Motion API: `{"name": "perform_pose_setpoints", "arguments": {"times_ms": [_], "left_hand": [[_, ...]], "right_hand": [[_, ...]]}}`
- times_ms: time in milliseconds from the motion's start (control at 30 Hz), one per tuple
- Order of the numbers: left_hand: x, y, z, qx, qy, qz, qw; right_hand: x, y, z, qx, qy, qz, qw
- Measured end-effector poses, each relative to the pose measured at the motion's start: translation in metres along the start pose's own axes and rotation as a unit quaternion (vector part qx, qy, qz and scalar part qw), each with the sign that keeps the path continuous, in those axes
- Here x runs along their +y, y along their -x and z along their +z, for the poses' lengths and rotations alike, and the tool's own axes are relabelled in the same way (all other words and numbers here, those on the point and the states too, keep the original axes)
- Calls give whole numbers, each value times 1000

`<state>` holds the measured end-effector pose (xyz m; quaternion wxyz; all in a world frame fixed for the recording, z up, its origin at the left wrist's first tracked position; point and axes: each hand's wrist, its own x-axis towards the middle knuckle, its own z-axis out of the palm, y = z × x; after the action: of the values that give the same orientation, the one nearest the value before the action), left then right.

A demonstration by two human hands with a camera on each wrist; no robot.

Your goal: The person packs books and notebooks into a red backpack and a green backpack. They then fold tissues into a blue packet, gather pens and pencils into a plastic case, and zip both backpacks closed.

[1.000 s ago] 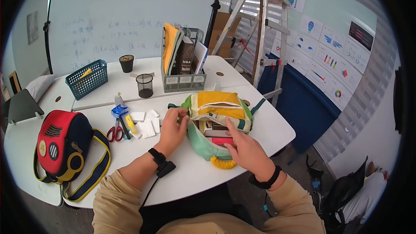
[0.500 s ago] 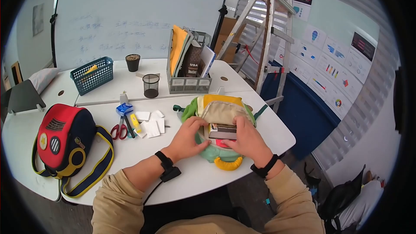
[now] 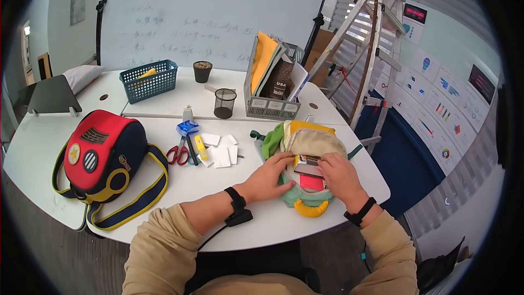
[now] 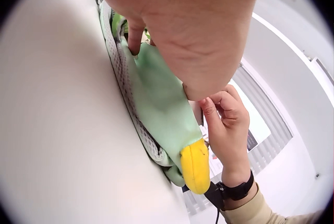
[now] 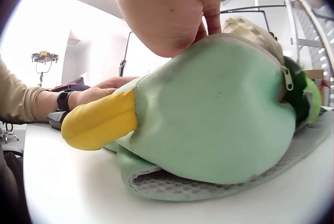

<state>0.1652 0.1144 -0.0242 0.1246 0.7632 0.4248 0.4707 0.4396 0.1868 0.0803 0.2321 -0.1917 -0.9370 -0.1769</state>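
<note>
A mint-green backpack with a yellow handle lies on the table, its front opening showing a dark-covered book and a red item. At the opening's left side rests my left hand, fingers extended and thumb apart; one finger touches the green fabric in the left wrist view. My right hand is at the right side, bent fingers beside the book. In the right wrist view the bag's rim hides those fingertips, so whether they grip the book or the edge cannot be told.
A red and navy bag with a looped strap stands left. Between the bags lie scissors, a yellow marker and white pieces. Behind are a blue basket, a mesh cup and a grey file holder.
The head view has shifted, so the scene sits farther right. The yellow and beige flap is folded back from the opening, and my right hand has moved from above the opening to its right side.
</note>
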Motion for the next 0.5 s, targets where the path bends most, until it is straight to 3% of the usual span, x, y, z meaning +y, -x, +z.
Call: {"name": "perform_pose_setpoints", "arguments": {"times_ms": [267,367,500], "left_hand": [[4,-1,-2,19,4,4,1000],[6,-2,-3,31,6,16,999],[14,-3,-4,37,51,-24,998]], "right_hand": [[-5,6,-18,75,5,-48,996],[-13,7,-39,97,-13,-68,993],[-34,10,-77,83,-60,-84,991]]}}
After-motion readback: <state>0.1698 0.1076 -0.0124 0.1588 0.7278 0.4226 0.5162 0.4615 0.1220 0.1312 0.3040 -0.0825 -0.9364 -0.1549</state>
